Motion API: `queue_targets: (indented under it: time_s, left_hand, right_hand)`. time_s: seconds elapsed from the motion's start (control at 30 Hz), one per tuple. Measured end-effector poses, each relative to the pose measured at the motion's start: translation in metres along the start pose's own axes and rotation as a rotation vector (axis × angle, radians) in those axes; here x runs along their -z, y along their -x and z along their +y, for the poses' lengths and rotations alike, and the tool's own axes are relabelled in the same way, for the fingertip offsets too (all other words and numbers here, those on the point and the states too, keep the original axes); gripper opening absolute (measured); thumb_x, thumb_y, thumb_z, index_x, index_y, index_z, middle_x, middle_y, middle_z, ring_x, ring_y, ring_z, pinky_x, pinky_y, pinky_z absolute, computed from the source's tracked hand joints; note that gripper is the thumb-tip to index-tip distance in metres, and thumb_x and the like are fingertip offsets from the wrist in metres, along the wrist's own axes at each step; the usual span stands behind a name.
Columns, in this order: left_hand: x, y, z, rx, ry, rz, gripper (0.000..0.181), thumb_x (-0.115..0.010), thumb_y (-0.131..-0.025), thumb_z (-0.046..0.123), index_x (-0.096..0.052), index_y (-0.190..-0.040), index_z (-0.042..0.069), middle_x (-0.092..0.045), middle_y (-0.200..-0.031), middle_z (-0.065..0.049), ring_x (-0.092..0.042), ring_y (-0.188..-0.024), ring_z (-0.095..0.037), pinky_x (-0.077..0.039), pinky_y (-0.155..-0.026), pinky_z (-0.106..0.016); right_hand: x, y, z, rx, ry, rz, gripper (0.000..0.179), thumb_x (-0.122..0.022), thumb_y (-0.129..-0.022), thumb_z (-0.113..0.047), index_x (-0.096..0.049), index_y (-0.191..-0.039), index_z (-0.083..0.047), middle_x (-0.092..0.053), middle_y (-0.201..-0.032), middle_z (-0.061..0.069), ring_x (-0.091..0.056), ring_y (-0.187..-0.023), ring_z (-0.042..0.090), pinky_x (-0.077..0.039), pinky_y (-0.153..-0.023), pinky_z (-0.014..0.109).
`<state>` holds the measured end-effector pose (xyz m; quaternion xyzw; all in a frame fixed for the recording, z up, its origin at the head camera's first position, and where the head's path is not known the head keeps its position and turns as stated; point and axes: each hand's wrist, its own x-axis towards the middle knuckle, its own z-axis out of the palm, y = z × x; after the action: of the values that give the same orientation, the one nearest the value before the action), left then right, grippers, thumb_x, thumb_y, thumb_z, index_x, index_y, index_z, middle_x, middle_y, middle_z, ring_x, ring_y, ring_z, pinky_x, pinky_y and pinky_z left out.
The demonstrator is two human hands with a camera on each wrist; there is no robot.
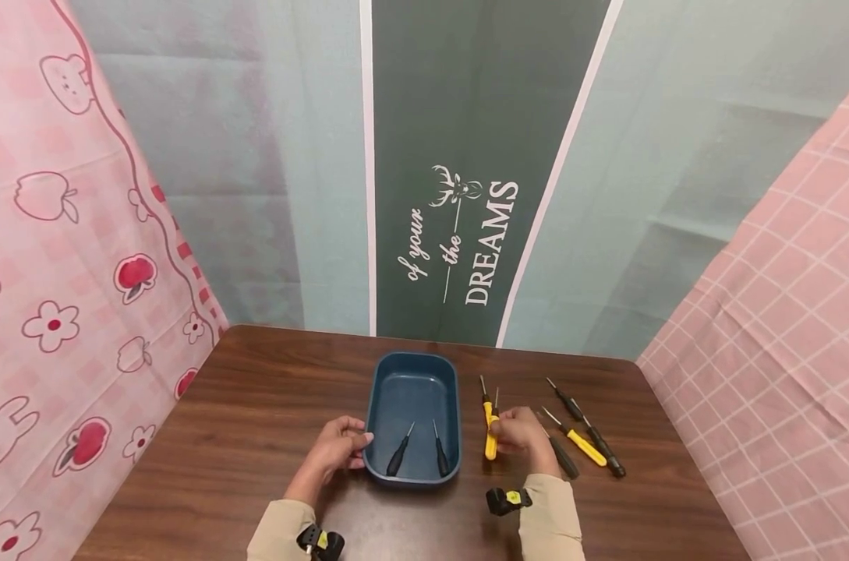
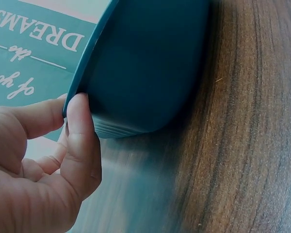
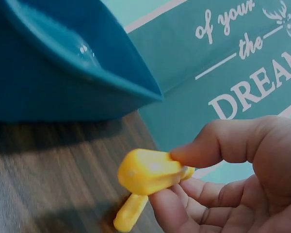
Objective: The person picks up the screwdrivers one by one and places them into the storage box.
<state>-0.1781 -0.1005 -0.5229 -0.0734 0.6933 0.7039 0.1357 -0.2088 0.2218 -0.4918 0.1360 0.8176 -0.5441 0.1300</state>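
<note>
A deep blue rectangular tray (image 1: 413, 389) stands on the table, with two black-handled screwdrivers (image 1: 397, 458) inside near its front end. My left hand (image 1: 340, 448) pinches the tray's left rim between thumb and fingers, as the left wrist view shows at the tray's edge (image 2: 82, 68). To the right of the tray, my right hand (image 1: 522, 432) pinches a yellow-handled screwdriver (image 3: 150, 172) by its handle. A second yellow screwdriver (image 1: 490, 448) lies right beside and partly below the held one, its handle end (image 3: 128, 214) showing in the right wrist view.
Right of my right hand lie another yellow screwdriver (image 1: 587, 448), a dark-handled screwdriver (image 1: 564, 458) partly behind the hand, and long black tools (image 1: 603, 446) in a line. The brown wooden table (image 1: 256, 413) ends at a hanging printed cloth (image 1: 480, 93); pink cloths flank both sides.
</note>
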Motion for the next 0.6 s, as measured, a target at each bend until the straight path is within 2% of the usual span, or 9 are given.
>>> queue_targets:
  time_s: [0.13,0.33,0.47,0.6]
  left_hand:
    - [0.000,0.001,0.001,0.001,-0.011,-0.002,0.033,-0.063,-0.086,0.003,-0.045,-0.110,-0.011,-0.051,-0.076,-0.011,-0.049,-0.061,-0.020,-0.053,-0.051,-0.032]
    - [0.000,0.001,0.000,0.006,-0.013,-0.006,0.033,-0.063,-0.086,0.002,-0.045,-0.110,-0.011,-0.051,-0.075,-0.010,-0.049,-0.061,-0.019,-0.053,-0.051,-0.031]
    - [0.000,0.001,0.000,0.016,-0.018,0.000,0.032,-0.062,-0.086,0.002,-0.045,-0.110,-0.011,-0.051,-0.076,-0.010,-0.049,-0.060,-0.019,-0.053,-0.051,-0.030]
    - [0.000,0.001,-0.001,-0.009,-0.012,0.000,0.031,-0.062,-0.086,0.002,-0.045,-0.108,-0.011,-0.052,-0.075,-0.010,-0.050,-0.060,-0.018,-0.052,-0.050,-0.030]
  right_hand:
    - [-0.006,0.002,-0.006,0.030,-0.037,-0.025,0.025,-0.059,-0.078,0.004,-0.050,-0.100,0.013,-0.056,-0.081,0.017,-0.057,-0.063,0.020,-0.054,-0.057,0.033]
    - [-0.015,0.000,-0.011,0.075,-0.117,-0.104,0.025,-0.061,-0.076,0.006,-0.050,-0.097,0.012,-0.058,-0.076,0.015,-0.058,-0.060,0.019,-0.055,-0.057,0.034]
    - [-0.023,-0.001,-0.019,0.069,-0.108,-0.128,0.028,-0.062,-0.077,0.003,-0.051,-0.101,0.011,-0.058,-0.079,0.016,-0.058,-0.061,0.020,-0.056,-0.060,0.035]
    - [-0.030,0.000,-0.028,0.075,-0.121,-0.157,0.032,-0.064,-0.076,0.001,-0.050,-0.104,0.011,-0.058,-0.083,0.018,-0.059,-0.064,0.022,-0.056,-0.062,0.037]
